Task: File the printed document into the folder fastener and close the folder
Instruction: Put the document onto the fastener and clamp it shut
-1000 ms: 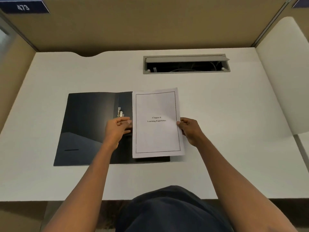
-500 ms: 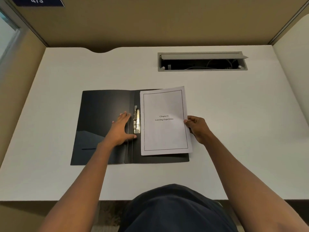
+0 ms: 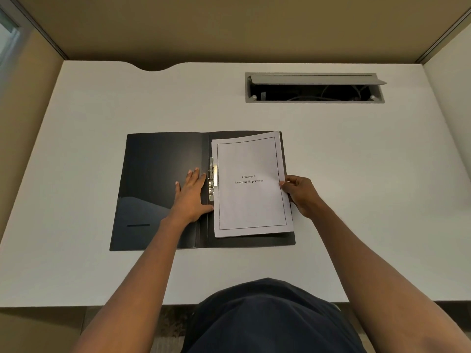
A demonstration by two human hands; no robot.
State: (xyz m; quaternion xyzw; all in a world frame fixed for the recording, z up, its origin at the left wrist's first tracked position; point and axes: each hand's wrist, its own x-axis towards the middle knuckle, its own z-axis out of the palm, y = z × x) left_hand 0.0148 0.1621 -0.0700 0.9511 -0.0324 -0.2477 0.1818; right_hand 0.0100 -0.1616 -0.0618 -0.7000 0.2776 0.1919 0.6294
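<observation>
We find a black folder (image 3: 163, 189) lying open and flat on the white desk (image 3: 102, 103), its spine running away from the person. A metal fastener (image 3: 212, 179) sits on the right-hand panel just beside the spine, about halfway along it.

The printed document (image 3: 251, 184) rests on the right-hand panel of the folder. It is a white sheaf with a ruled border and the title "Chapter 6 Learning Experience" at its middle. It lies slightly skewed, its far right corner reaching the folder's right edge and its near right corner overhanging that edge a little. Its left edge lies against the fastener; we cannot tell whether the sheets are engaged on it.

The left hand (image 3: 190, 197) lies palm down on the left-hand panel next to the spine, fingers spread and flat, thumb pointing toward the document's left edge. It grips nothing.

The right hand (image 3: 299, 193) is at the middle of the document's right edge. Its thumb lies on top of the page and the other fingers are curled beneath, so we record it as pinching the document's edge.

At the far right of the desk a grey cable slot (image 3: 314, 87) stands with its flap raised, cables dimly visible inside. Tan partition walls (image 3: 229, 26) enclose the desk on three sides.
</observation>
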